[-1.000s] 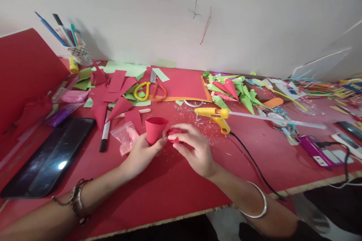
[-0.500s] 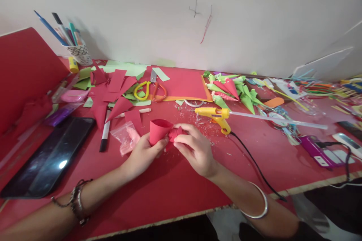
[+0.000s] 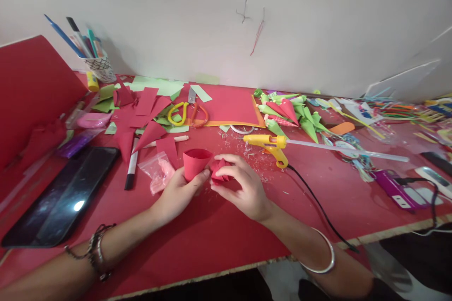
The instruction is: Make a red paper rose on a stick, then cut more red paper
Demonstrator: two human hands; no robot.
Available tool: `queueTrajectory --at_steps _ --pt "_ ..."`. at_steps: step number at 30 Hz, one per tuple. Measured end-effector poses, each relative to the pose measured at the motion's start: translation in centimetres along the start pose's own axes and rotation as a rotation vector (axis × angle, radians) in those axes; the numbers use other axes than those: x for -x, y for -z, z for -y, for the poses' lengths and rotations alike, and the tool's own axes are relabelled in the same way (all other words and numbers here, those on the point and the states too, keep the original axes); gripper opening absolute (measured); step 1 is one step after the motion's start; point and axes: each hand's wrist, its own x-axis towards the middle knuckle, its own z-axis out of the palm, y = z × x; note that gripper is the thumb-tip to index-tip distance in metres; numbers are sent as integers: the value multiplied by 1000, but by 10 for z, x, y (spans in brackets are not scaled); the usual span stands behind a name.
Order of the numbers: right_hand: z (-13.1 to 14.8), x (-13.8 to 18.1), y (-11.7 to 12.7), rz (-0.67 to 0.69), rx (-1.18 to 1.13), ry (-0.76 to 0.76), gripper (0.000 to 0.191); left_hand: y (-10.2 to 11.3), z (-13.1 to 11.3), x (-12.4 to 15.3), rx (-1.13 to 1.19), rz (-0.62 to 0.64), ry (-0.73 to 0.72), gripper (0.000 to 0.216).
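Pens and markers (image 3: 80, 43) lean out of a patterned white cup (image 3: 100, 70) at the back left, near the pale wall (image 3: 183, 23). A clear bag (image 3: 145, 166) with something pink inside lies just beside the left hand (image 3: 176, 193). That hand grips a red paper cone (image 3: 195, 164), mouth upward, its lower depth hidden. The right hand (image 3: 249, 190) pinches a folded red paper piece (image 3: 219, 170) right by the cone; whether the two touch, I cannot tell. Both hands are near each other over the red surface (image 3: 212, 249). To their right lies a yellow glue gun (image 3: 264, 140), a long clear stick (image 3: 348, 150) in its back end. Green and red cones (image 3: 289, 110) are heaped behind it. Scissors (image 3: 184, 113), paper cutouts (image 3: 146, 102) and a black-screened device (image 3: 65, 197) lie leftward. Thin threads (image 3: 257, 37) show on the wall
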Motion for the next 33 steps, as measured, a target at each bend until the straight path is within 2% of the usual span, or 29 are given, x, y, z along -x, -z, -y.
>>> queueTrajectory --at_steps 4,6,11,14,20,24,29,31,33 --pt "3 -1 0 -35 -99 -58 10 1 -2 0 -70 5 -68 24" --pt "2 -1 0 -60 -214 -144 8 2 -4 1 -99 21 -124 24" --pt "-7 -4 -3 -142 -765 -500 11 5 -3 -1 -214 -13 -177 25" --pt "-12 -7 -3 -187 -1026 -643 15 7 0 -2 -280 -18 -175 24" --pt "-13 -9 -2 -300 -1207 -827 12 6 2 -3 -341 -10 -190 25" --pt "-12 -9 -5 -320 -1261 -853 13 4 1 -3 -339 -34 -206 25" --pt "-7 -7 -12 -273 -1250 -766 12 2 2 -2 -302 -12 -231 24" --pt "-5 -6 -14 -264 -1242 -754 13 1 2 -3 -282 -28 -251 19" --pt "-4 -6 -16 -261 -1224 -756 13 0 4 -4 -256 -59 -264 25"
